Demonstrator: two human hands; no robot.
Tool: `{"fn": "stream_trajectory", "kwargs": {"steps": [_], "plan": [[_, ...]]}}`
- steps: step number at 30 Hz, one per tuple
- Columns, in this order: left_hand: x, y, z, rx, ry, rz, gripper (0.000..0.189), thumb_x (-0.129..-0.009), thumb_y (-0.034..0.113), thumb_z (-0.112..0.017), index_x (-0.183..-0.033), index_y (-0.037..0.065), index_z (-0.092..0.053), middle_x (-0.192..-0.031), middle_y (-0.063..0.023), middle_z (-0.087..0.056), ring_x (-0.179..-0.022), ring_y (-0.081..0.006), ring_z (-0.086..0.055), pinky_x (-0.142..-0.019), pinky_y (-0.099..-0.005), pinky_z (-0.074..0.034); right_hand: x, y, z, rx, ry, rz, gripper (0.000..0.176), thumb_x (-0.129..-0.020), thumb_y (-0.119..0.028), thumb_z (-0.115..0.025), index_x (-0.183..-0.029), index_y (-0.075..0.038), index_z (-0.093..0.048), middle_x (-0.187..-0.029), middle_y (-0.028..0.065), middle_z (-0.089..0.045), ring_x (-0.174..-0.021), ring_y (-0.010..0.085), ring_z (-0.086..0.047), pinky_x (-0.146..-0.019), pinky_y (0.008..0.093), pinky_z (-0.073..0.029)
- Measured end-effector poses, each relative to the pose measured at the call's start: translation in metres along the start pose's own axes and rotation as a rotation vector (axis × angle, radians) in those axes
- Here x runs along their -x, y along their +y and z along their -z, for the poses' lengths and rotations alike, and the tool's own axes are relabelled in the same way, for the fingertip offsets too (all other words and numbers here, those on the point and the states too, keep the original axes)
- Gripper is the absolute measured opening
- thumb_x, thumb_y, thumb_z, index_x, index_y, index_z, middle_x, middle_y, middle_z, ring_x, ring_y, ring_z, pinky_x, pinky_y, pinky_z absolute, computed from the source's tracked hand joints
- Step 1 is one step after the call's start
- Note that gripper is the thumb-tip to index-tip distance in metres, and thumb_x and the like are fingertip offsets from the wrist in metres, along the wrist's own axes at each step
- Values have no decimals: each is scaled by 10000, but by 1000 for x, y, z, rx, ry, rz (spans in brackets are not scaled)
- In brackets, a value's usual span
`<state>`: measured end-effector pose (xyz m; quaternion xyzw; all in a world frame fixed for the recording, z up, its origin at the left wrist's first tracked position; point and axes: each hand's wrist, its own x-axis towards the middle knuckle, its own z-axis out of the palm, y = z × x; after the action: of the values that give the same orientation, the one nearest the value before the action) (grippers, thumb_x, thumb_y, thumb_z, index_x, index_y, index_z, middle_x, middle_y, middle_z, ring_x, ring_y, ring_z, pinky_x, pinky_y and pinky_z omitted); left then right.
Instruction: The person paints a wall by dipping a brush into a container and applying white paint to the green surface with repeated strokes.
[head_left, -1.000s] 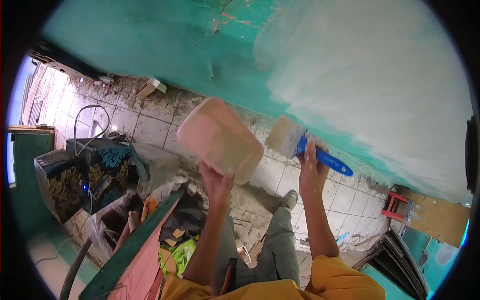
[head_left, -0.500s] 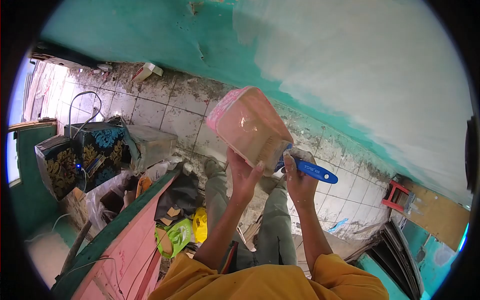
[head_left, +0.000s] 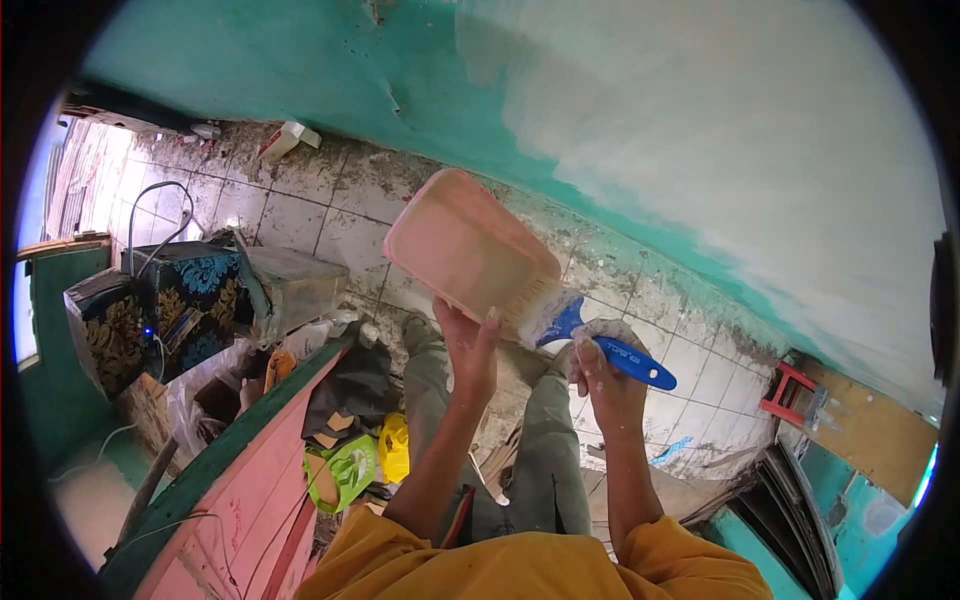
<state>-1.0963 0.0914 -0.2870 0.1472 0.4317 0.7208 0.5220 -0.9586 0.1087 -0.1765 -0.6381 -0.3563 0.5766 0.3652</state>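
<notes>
My left hand [head_left: 468, 345] grips the near edge of a pink plastic tub [head_left: 470, 235], its thumb on the rim and its fingers partly hidden beneath. The tub's inside looks coated with pale, wet paint. In my right hand [head_left: 605, 370] is a wide paintbrush [head_left: 565, 318] with a blue handle, held by thumb and fingers. The bristles are smeared with whitish paint and lie at the tub's lower right rim. Paint specks mark the right hand.
Ahead stands a turquoise wall [head_left: 420, 110], partly covered in white. Dirty tiles [head_left: 290, 215] form the floor. Patterned boxes [head_left: 195, 300], a pink board [head_left: 230, 450] and bags [head_left: 345, 470] lie at left; a red frame [head_left: 788, 392] stands at right.
The tub has shifted left and tipped, so its inside faces me more. The brush has turned and drawn back toward the tub's rim, with more of its bristles showing.
</notes>
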Motion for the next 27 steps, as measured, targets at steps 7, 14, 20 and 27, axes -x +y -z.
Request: {"fn": "stream_trajectory", "kwargs": {"steps": [7, 14, 20, 27], "plan": [[3, -3, -9, 51, 64, -8, 813, -878, 181, -691, -1451, -6, -145, -1409, -133, -321, -1333, -222, -319, -1120, -391, -249, 11, 0, 14, -98, -166, 201, 266, -950, -258, -650, -979, -6, -571, -773, 96, -619, -562, 115, -568, -423, 211, -405], [11, -10, -24, 101, 47, 33, 807, -877, 167, -689, -1456, 17, -147, -1397, -121, -330, -1329, -216, -319, -1121, -396, -253, 6, 13, 31, -12, 19, 278, 260, -1006, -275, -536, -928, -28, -546, -738, 87, -597, -528, 109, -538, -434, 213, -410], [19, -15, -31, 55, 7, 58, 803, -871, 159, -694, -1454, 28, -157, -1373, -111, -346, -1313, -208, -336, -1108, -397, -276, -4, 12, 45, -49, 141, 237, 256, -1021, -275, -496, -910, -47, -531, -699, 79, -572, -516, 114, -536, -414, 221, -402], [22, -13, -38, 28, -2, 77, 843, -861, 175, -708, -1463, 21, -138, -1388, -122, -332, -1316, -220, -337, -1109, -398, -281, -21, 7, 58, -54, 232, 247, 275, -1027, -308, -474, -916, -60, -518, -642, 57, -529, -492, 123, -520, -399, 229, -392]]}}
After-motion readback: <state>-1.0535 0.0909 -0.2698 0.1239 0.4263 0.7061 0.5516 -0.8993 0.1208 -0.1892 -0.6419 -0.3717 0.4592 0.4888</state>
